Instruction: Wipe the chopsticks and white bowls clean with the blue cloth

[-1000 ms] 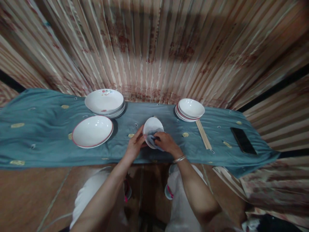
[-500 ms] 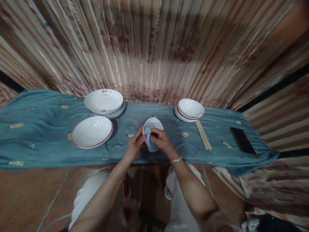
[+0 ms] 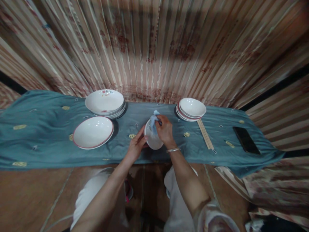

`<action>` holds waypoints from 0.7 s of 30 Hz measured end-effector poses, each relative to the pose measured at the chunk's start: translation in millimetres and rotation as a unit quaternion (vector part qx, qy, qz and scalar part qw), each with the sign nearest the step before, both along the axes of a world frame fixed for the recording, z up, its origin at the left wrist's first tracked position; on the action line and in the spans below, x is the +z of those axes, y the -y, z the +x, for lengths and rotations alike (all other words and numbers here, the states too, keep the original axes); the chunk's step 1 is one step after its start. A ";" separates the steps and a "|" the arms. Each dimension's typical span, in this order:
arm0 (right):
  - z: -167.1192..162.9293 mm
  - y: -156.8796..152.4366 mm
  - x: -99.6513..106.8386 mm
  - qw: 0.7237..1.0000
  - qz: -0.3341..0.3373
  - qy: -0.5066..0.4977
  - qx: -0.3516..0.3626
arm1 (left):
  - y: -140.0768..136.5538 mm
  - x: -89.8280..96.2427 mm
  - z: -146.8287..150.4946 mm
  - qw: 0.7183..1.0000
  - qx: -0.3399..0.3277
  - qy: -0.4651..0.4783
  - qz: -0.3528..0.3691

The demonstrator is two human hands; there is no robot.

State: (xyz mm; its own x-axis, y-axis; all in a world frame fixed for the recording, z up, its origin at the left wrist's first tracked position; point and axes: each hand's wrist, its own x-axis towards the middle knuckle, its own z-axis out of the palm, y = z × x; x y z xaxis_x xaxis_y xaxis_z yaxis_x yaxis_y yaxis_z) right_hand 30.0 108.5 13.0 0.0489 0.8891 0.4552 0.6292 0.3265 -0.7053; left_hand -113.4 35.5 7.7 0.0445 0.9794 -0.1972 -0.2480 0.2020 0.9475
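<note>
Between my hands, above the near middle of the cloth, is a small white bowl (image 3: 154, 142), tilted. My left hand (image 3: 137, 141) grips its left rim, thumb over the edge and fingers around the outside. A pale blue cloth (image 3: 153, 124) is bunched in my right hand (image 3: 165, 129), pressed to the far right part of the bowl and poking up past the rim. A bracelet circles my right wrist. Part of the bowl is hidden behind the right hand and the cloth.
On the blue tablecloth (image 3: 53, 129), a stack of plates (image 3: 105, 102) stands back left, with a red-rimmed dish (image 3: 93, 132) before it. At right are stacked small bowls (image 3: 192, 108), wooden chopsticks (image 3: 205, 134) and a black phone (image 3: 245, 140). A curtain (image 3: 145, 48) hangs behind.
My right hand has moved with the cloth from the bowl's near side up to its far right rim. The bowl's tilt has changed, while my left hand keeps hold of it.
</note>
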 end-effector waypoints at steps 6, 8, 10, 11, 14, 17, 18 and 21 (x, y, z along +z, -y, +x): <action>30.8 0.3 -16.8 0.991 -0.072 0.108 -0.038 | 0.0 1.2 1.0 1.000 0.011 -0.007 0.000; 40.6 2.9 -21.6 0.984 -0.090 0.141 -0.058 | -0.2 1.5 1.3 1.000 0.014 -0.006 -0.001; 46.5 4.2 -23.5 0.979 -0.108 0.158 -0.065 | -0.5 1.6 1.5 1.000 0.016 -0.005 -0.002; 47.6 4.0 -23.1 0.979 -0.114 0.158 -0.061 | -0.6 1.7 1.6 1.000 0.017 -0.005 -0.003; 43.3 1.1 -18.2 0.984 -0.112 0.131 -0.036 | -0.6 1.4 1.7 1.000 0.016 -0.003 -0.003; 31.7 -2.4 -11.9 0.993 -0.089 0.073 -0.010 | -0.5 0.8 1.3 1.000 0.013 -0.005 0.000; 27.2 -2.9 -10.3 0.995 -0.080 0.052 0.001 | -0.4 0.6 1.0 1.000 0.011 -0.007 0.001; 14.1 -1.4 -6.8 0.998 -0.046 -0.014 0.041 | -0.4 0.2 0.4 1.000 0.007 -0.008 0.002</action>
State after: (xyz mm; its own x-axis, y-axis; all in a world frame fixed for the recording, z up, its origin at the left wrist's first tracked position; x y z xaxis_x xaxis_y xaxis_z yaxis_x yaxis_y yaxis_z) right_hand 44.1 109.9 6.2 -0.0146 0.9285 0.3710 0.5831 0.3093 -0.7512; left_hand -113.0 35.9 7.9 0.0284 0.9807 -0.1932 -0.2351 0.1944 0.9523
